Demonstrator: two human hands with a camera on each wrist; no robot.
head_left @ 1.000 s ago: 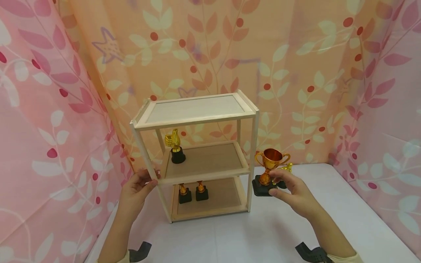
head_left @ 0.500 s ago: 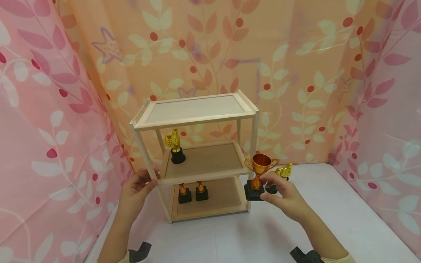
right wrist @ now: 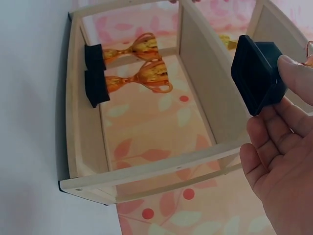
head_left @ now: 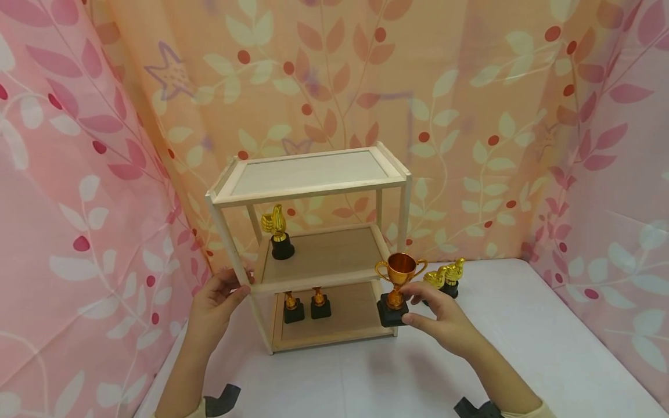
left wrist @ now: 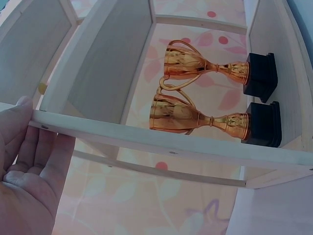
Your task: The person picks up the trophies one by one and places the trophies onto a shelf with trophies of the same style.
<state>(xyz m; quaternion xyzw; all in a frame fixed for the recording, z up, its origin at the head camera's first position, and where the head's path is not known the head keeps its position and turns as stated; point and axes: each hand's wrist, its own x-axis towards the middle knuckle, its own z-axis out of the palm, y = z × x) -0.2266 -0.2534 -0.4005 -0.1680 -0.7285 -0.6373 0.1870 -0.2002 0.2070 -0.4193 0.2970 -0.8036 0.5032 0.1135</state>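
Observation:
A small three-tier wooden shelf (head_left: 308, 188) stands on the white table. My left hand (head_left: 216, 296) grips its front left post (left wrist: 122, 134) at the middle tier. My right hand (head_left: 436, 316) holds a copper cup trophy (head_left: 398, 278) by its black base (right wrist: 257, 73), in the air at the shelf's front right corner. Two small cup trophies (head_left: 306, 305) (left wrist: 210, 100) stand on the bottom tier. A gold thumbs-up trophy (head_left: 279, 232) stands on the middle tier at the back left.
Two gold thumbs-up trophies (head_left: 445, 277) stand on the white table (head_left: 522, 348) right of the shelf, behind my right hand. Pink and orange leaf-print fabric (head_left: 78, 174) walls in the table on the left, back and right.
My right hand has carried the cup trophy leftward and a little down, from beside the shelf to its front right corner. The left hand has stayed on the post.

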